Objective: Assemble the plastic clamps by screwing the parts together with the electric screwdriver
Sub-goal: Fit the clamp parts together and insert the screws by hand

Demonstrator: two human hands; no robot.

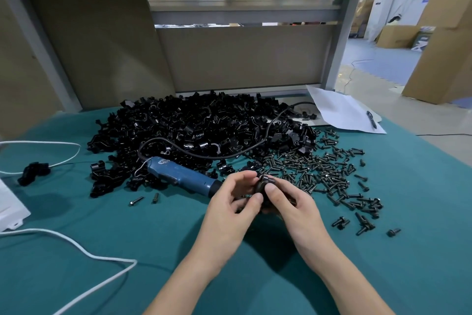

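The desk, covered in teal cloth, carries all the stock. A broad heap of black clamp parts lies against the middle of its far edge. A scatter of dark screws spreads from the heap toward the right edge. The electric screwdriver lies on its side at the near foot of the heap, unheld, its tip toward the hands and its cable trailing back over the parts. The left hand and right hand meet above the middle of the desk, just beside the screwdriver's tip. The fingers of both are curled round one clamp piece and pinch it between the thumbs. Most of the piece is hidden, and whether a screw is seated cannot be told. Two stray screws lie apart to the left of the hands. Assessment: the clamp pieces appear to be light, stiff moulded plastic with a glossy skin, likely to slip under a loose pinch. They are best held by the outer flanks, with the screw hole left clear. The screws are small and may roll, so the head end is the place to pick them up. The screwdriver is the heavy item and should be gripped round its blue barrel, though its cable may drag parts from the heap.
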